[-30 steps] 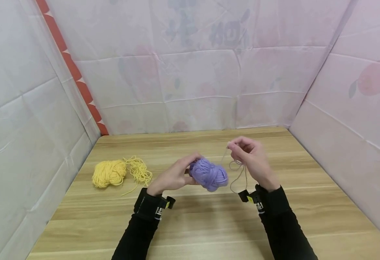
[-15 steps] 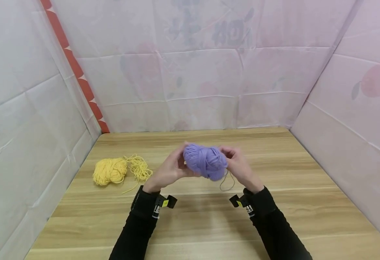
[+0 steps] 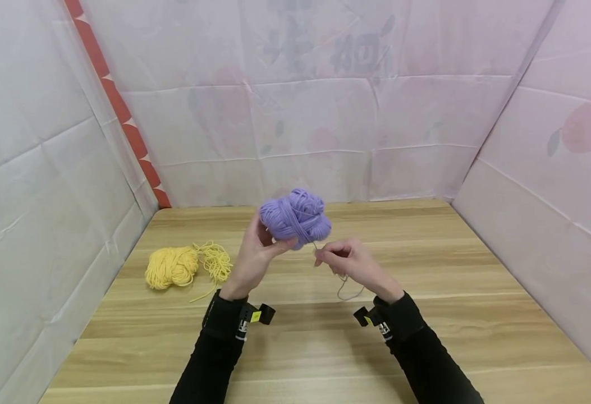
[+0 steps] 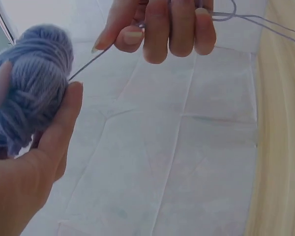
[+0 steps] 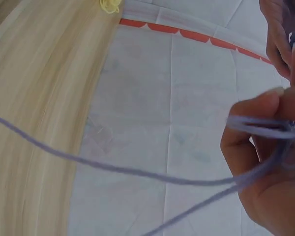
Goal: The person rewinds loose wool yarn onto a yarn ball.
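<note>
A purple ball of yarn is held up off the table by my left hand, thumb on the near side and fingers behind. From the ball a strand runs taut to my right hand, which pinches it between thumb and forefinger just below and right of the ball. In the left wrist view the taut strand spans the gap between the ball and the right fingertips. Loose loops of purple yarn trail from the right palm in the right wrist view and hang under that hand in the head view.
On the wooden table at the left lies a yellow ball of yarn, with a loose yellow tangle beside it. Pale printed sheets stand as walls at the back and both sides.
The purple ball has risen and moved left with my left hand, turning as it went. My right hand first came in to the ball, then drew slightly down and left, pinching the strand.
</note>
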`<action>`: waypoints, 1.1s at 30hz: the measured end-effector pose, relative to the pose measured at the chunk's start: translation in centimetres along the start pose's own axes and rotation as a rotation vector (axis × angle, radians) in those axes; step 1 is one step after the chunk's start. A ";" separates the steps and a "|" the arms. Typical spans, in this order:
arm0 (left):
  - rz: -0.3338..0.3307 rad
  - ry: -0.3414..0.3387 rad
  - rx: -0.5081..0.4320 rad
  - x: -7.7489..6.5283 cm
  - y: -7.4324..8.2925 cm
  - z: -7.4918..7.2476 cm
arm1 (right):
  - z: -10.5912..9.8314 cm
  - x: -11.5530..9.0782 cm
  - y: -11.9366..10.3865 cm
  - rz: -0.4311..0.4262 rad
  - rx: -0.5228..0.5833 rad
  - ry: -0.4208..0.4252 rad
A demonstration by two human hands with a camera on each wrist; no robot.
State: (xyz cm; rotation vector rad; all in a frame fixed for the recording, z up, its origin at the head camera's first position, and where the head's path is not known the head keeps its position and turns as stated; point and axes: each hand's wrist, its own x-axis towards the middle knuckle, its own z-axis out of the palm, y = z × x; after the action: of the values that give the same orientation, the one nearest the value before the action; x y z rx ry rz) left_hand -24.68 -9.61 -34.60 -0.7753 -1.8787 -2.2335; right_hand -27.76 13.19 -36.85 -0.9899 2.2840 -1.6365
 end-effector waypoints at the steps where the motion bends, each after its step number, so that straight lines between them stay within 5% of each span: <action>1: 0.006 0.016 -0.001 0.0 0.0 0.0 | 0.0 0.0 0.0 0.002 -0.018 -0.022; 10: 0.023 0.147 0.078 0.4 -0.3 0.2 | -0.2 -0.1 -0.2 -0.049 -0.054 -0.121; 16: 0.017 0.206 0.255 0.5 -1.1 0.2 | -1.0 -0.8 -1.0 -0.125 -0.061 -0.172; 26: 0.045 0.121 0.589 0.5 -1.7 0.3 | -2.8 -2.7 -3.3 -0.120 -0.086 -0.088; 33: 0.061 0.051 0.719 0.4 -2.0 0.3 | -3.7 -3.9 -4.2 -0.131 0.028 0.036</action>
State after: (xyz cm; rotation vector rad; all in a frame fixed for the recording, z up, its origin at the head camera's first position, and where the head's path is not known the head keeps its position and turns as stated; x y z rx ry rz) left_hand -25.79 -8.79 -36.14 -0.6158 -2.3434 -1.3430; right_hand -24.76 17.64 -32.60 -1.1344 2.2554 -1.7455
